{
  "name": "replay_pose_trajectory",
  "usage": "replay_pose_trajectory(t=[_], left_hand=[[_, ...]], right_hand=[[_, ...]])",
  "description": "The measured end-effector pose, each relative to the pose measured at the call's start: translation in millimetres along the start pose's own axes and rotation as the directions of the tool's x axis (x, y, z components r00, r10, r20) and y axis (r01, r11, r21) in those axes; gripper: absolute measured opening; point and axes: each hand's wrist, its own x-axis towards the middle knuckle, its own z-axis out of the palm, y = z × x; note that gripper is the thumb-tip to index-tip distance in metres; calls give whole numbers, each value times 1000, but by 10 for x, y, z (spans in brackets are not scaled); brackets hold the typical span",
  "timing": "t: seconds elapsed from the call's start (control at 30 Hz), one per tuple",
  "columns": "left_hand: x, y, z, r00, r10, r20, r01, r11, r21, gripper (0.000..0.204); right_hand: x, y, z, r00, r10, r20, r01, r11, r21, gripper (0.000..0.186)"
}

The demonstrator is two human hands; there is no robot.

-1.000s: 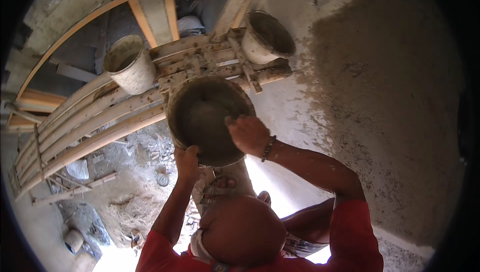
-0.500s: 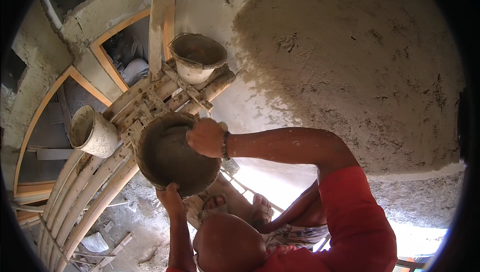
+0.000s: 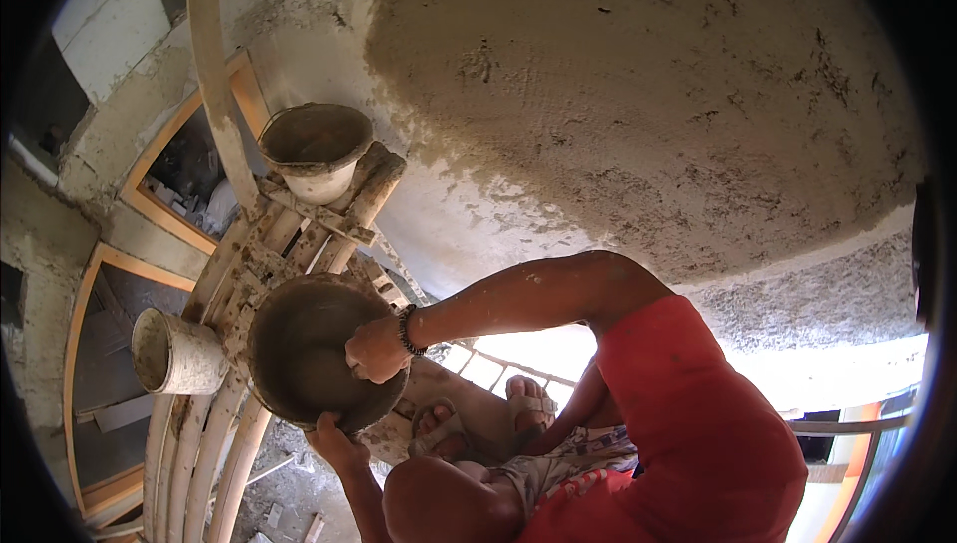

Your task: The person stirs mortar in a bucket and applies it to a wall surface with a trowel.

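Observation:
A round, mud-crusted basin (image 3: 267, 383) sits on the bamboo poles, with smooth grey wet mortar (image 3: 317, 368) inside it. My left hand (image 3: 337, 441) grips its near rim, thumb over the edge. Over the right side of the basin is my right hand (image 3: 379, 349), closed in a fist, with a dark beaded bracelet at the wrist. Whatever the right fist holds, if anything, is hidden by the fingers. Behind the basin a bucket (image 3: 324, 187) with a dark inside stands on the poles; a smaller pale bucket (image 3: 194, 356) leans at the left.
Bundled bamboo poles (image 3: 214, 443) form a narrow platform with a drop beneath. An upright pole (image 3: 207, 64) rises at the back. A partly plastered wall (image 3: 598, 124) fills the right side. My sandalled feet (image 3: 439, 430) rest on a plank. Wood-framed openings (image 3: 90, 344) line the left.
My right fist has moved from near the basin's far right rim down to over its inside. My left hand stays on the near rim. The whole view has turned and shifted.

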Motion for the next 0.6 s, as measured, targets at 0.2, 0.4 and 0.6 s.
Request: replay_pose_trajectory(t=[0.2, 0.4, 0.6], left_hand=[[-221, 237, 132, 990, 28, -139, -21, 999, 47, 44], [-133, 94, 92, 990, 41, -132, -31, 997, 72, 42], [8, -10, -42, 986, 142, -92, -109, 948, 299, 42]], right_hand=[[-515, -75, -121, 857, -392, -335, 154, 815, -558, 18], [-152, 93, 49, 709, -422, -565, -66, 758, -649, 14], [-250, -117, 338, 894, -351, -279, 56, 705, -706, 19]])
